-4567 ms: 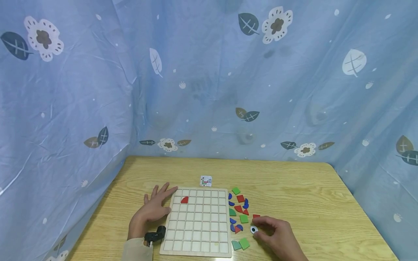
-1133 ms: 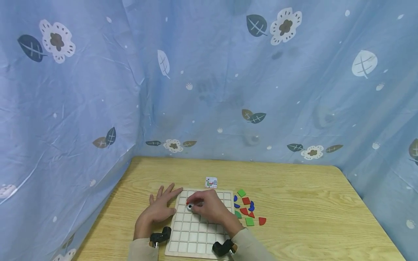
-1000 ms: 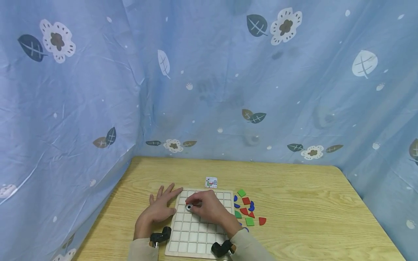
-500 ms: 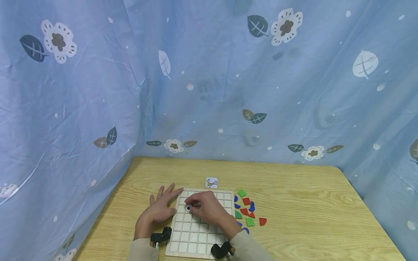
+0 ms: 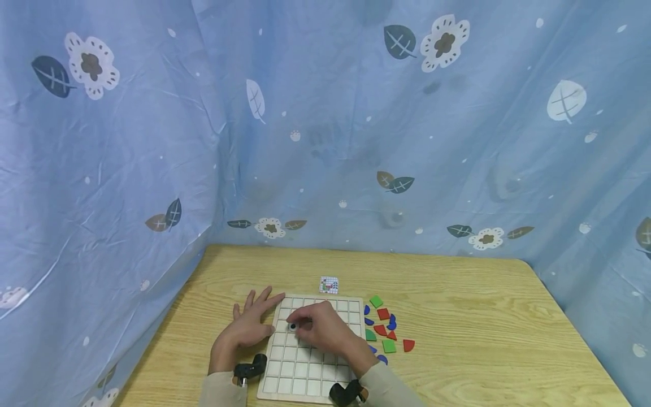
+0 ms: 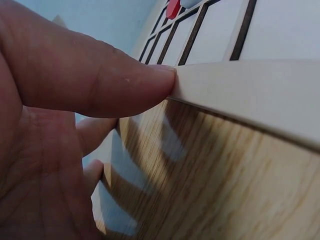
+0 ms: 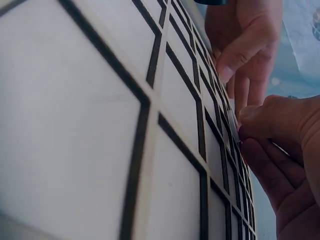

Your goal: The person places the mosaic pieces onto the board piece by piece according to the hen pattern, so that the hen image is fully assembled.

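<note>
A pale wooden grid board lies on the table. My right hand is over its upper left cells, thumb and forefinger pinching a small white disc with a black dot. In the right wrist view the disc's pale edge shows at the fingertips, close to the grid. A red piece sits beside it in the left wrist view; the right hand hides it in the head view. My left hand is spread flat beside the board, its thumb touching the board's left edge.
Right of the board lie loose flat pieces: green squares, a red square, a red quarter circle, a green piece and several blue pieces. A small printed card lies behind the board. Blue curtain surrounds the table.
My right hand has carried the white disc from among the loose pieces to the board's upper left, lately shifting slightly nearer and leftward. My left hand stays at the board's edge.
</note>
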`<move>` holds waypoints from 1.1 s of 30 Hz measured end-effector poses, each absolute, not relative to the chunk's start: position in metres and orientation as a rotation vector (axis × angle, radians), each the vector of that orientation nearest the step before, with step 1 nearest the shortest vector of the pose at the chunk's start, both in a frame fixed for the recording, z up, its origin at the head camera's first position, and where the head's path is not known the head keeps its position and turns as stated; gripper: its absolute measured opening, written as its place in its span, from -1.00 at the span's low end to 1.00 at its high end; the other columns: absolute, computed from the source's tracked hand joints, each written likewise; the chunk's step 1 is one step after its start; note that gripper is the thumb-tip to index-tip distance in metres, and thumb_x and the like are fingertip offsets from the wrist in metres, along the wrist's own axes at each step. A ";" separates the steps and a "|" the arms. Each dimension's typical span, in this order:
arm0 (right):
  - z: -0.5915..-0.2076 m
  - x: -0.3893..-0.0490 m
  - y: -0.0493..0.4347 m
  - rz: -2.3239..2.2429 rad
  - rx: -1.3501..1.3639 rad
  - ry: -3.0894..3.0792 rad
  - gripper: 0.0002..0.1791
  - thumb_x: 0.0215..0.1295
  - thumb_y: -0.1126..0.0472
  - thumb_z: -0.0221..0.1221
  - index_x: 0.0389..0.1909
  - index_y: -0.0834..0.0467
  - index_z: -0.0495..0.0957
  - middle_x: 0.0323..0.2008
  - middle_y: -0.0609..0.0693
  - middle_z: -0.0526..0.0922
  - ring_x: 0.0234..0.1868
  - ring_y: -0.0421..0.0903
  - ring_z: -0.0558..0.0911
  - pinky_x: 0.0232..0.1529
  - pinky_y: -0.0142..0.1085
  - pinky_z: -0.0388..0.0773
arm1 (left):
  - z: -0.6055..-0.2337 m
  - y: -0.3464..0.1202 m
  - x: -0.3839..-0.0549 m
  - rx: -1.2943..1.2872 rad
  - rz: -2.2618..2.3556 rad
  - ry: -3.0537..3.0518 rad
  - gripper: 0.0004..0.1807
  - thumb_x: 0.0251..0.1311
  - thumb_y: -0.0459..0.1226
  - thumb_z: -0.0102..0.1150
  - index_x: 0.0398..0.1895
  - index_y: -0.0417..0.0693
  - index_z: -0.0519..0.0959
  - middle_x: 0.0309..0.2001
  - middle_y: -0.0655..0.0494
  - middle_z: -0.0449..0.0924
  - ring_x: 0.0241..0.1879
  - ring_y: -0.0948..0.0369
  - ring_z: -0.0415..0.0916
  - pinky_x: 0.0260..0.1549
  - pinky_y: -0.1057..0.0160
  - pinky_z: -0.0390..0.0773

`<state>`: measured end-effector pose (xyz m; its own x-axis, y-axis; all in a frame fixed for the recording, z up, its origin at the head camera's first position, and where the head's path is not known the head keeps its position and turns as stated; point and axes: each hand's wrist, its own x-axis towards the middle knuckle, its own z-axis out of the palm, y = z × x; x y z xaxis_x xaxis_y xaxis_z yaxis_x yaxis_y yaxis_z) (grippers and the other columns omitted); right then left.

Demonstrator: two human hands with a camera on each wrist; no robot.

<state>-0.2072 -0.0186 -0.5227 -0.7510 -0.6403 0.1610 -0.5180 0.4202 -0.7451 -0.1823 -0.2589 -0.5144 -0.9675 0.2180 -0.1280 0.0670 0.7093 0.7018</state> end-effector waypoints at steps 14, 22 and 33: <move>-0.505 -0.190 0.026 -1.478 -0.986 2.430 -0.72 0.42 0.29 0.42 0.11 0.13 0.83 0.06 0.05 0.88 0.07 0.04 0.86 0.19 -0.09 0.78 | -0.516 -0.257 -0.183 0.185 1.079 2.739 -0.11 0.17 -0.45 0.31 0.65 0.06 0.42 0.78 -0.26 -0.03 0.74 -0.44 -0.46 0.45 -0.68 -0.61; -0.505 -0.174 0.076 -1.558 -0.830 2.467 -0.70 0.41 0.22 0.44 0.11 0.13 0.82 0.09 -0.06 0.86 0.09 0.10 0.85 0.23 0.06 0.76 | -0.519 -0.258 -0.183 0.175 1.101 2.734 -0.09 0.13 -0.46 0.31 0.65 0.07 0.43 0.78 -0.26 -0.03 0.74 -0.44 -0.45 0.46 -0.67 -0.61; -0.504 -0.153 0.149 -1.621 -0.677 2.593 -0.67 0.33 0.17 0.52 0.09 0.12 0.83 0.04 0.01 0.88 0.10 -0.16 0.83 0.12 -0.15 0.80 | -0.517 -0.258 -0.184 0.192 1.104 2.718 -0.08 0.13 -0.46 0.31 0.66 0.06 0.41 0.78 -0.26 -0.04 0.74 -0.44 -0.46 0.45 -0.67 -0.62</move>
